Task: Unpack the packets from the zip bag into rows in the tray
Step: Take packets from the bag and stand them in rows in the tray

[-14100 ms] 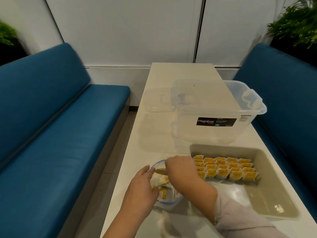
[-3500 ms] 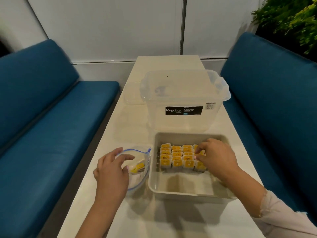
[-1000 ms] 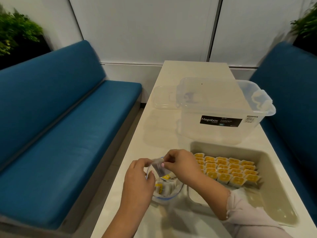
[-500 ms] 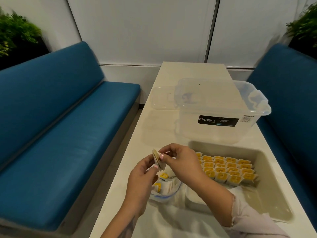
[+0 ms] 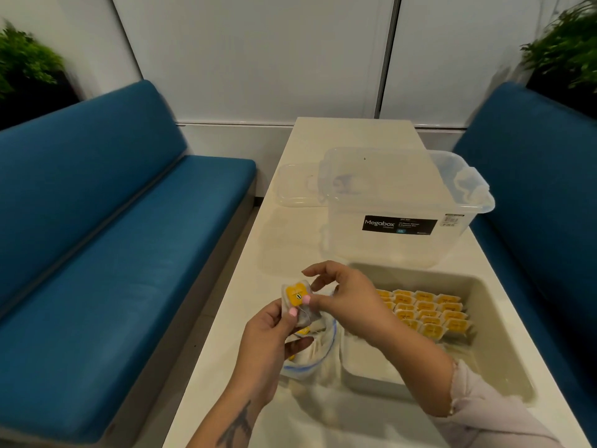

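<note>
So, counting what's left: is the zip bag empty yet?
Not empty: the zip bag lies open beside the tray, with yellow packets visible inside.

Yellow-labelled packets (image 5: 426, 310) rowed in tray (image 5: 504, 350)

A booth in an office lounge or café — blue benches (image 5: 106, 240) flank a narrow table (image 5: 323, 140), with white wall panels (image 5: 258, 56) and plants (image 5: 568, 50) behind.
</note>
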`<state>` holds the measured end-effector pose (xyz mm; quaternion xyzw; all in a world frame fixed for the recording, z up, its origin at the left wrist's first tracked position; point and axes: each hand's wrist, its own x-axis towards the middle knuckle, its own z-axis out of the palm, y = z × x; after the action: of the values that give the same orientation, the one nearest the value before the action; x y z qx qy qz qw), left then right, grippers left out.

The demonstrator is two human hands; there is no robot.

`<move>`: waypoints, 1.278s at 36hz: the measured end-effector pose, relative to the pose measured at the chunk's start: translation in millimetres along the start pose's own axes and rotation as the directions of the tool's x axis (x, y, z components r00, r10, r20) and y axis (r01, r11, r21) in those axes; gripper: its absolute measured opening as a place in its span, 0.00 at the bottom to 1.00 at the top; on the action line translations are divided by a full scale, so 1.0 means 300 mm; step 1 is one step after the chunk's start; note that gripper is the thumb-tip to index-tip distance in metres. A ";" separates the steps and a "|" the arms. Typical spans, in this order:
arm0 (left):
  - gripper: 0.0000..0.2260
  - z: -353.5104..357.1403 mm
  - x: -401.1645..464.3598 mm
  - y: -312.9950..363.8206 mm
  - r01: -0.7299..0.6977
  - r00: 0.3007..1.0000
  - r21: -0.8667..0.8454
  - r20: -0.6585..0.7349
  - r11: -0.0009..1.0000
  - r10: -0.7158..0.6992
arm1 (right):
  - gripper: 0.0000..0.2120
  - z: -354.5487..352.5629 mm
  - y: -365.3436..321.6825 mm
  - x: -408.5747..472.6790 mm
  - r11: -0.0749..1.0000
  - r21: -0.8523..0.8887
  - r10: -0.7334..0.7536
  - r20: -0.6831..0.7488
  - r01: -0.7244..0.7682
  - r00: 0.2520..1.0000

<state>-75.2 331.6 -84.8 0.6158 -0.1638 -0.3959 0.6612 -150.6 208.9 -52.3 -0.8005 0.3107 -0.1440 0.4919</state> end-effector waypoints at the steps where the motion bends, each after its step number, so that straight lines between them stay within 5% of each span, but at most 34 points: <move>1: 0.09 0.002 -0.001 0.001 -0.012 1.000 0.008 0.008 1.000 0.012 | 0.13 -0.012 0.000 0.003 1.000 0.006 0.003 0.015 -0.003 1.000; 7: 0.09 0.031 -0.005 -0.002 -0.042 0.999 0.037 0.024 0.998 0.041 | 0.04 -0.077 -0.016 0.007 0.993 -0.118 0.017 0.040 -0.012 0.999; 18: 0.13 0.152 0.002 -0.039 0.095 0.992 -0.169 0.103 0.981 -0.078 | 0.07 -0.209 -0.024 -0.021 0.971 -0.237 -0.015 0.028 0.021 0.999; 29: 0.12 0.244 0.014 -0.083 0.064 0.993 -0.131 0.111 0.989 -0.049 | 0.05 -0.437 0.020 -0.097 0.897 -0.439 0.088 0.067 -0.050 0.994; 46: 0.11 0.282 0.036 -0.130 -0.051 0.998 -0.013 0.039 0.999 0.051 | 0.08 -0.583 0.329 -0.172 0.605 -0.735 0.306 -0.141 -0.307 0.941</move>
<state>-140.5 268.6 -108.7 0.5995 -0.1901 -0.3920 0.6714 -319.1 87.8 -51.9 -0.8656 0.4746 0.0823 0.1369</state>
